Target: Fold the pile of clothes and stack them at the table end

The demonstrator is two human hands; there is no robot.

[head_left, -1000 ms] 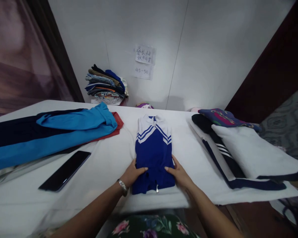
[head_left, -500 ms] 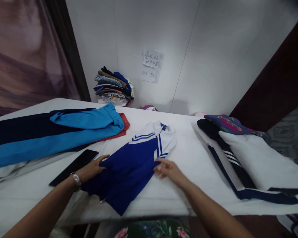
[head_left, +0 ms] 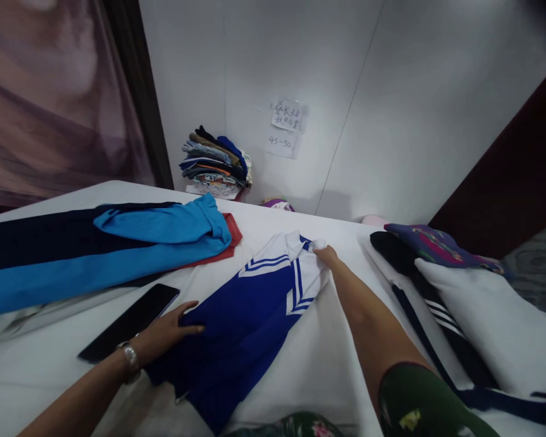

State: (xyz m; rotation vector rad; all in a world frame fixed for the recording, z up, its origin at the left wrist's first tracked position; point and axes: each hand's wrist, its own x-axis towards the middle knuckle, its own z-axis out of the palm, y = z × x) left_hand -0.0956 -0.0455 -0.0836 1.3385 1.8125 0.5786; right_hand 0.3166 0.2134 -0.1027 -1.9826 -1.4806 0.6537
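Note:
A blue and white zip jacket point(head_left: 250, 303) with striped chevrons lies folded lengthwise on the white-covered table, its white collar toward the wall. My right hand point(head_left: 326, 255) reaches to the far end and has its fingers closed on the white cloth beside the collar. At the jacket's left edge, my left hand point(head_left: 168, 331) rests with thumb and fingers apart on the blue fabric. A metal bracelet point(head_left: 130, 358) is on that wrist. The lower hem of the jacket comes close to the table's near edge.
Bright blue and navy clothes point(head_left: 164, 233) lie at the left, over a red piece point(head_left: 233, 233). A black tablet-like slab point(head_left: 131, 321) sits by my left wrist. White and black garments point(head_left: 468, 303) lie right. Behind the table stands a clothes stack point(head_left: 216, 161); papers point(head_left: 286, 127) hang on the wall.
My right hand has moved from the jacket's right side up to its collar and taken hold there. My left hand stays at the left edge, fingers still apart. The view has shifted slightly.

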